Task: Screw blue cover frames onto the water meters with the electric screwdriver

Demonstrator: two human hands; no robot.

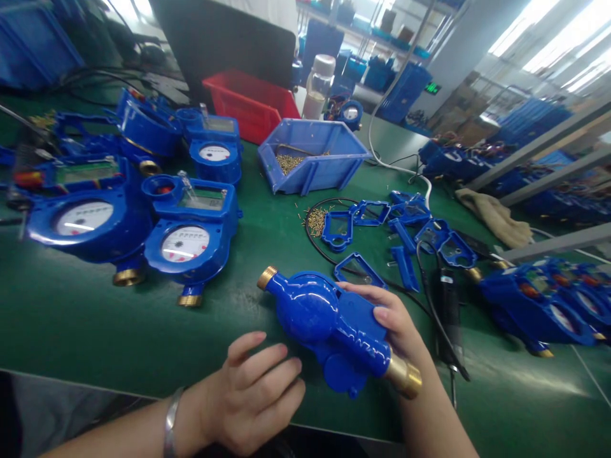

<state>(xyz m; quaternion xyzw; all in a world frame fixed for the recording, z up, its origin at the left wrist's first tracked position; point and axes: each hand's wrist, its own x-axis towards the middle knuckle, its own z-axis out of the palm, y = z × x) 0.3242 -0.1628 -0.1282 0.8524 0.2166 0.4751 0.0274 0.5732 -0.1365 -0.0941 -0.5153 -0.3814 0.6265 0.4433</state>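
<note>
Low in the middle of the frame, a glossy blue water-meter body (pixel 334 327) lies face down and slantwise on the green matte desk (pixel 71 318), its rounded cast shell ending in threaded brass fittings at upper left and lower right. The right hand (pixel 394 321) rests on its right side, fingers (pixel 363 291) curled over the flat back, clamped on the shell. The left hand (pixel 255 394) lies just left of it, fingers loosely bent and close together, holding nothing. At left stand finished meters (pixel 186 245) with round dials; above centre, an angular blue plastic bin (pixel 312 156) holds small brass screws.
</note>
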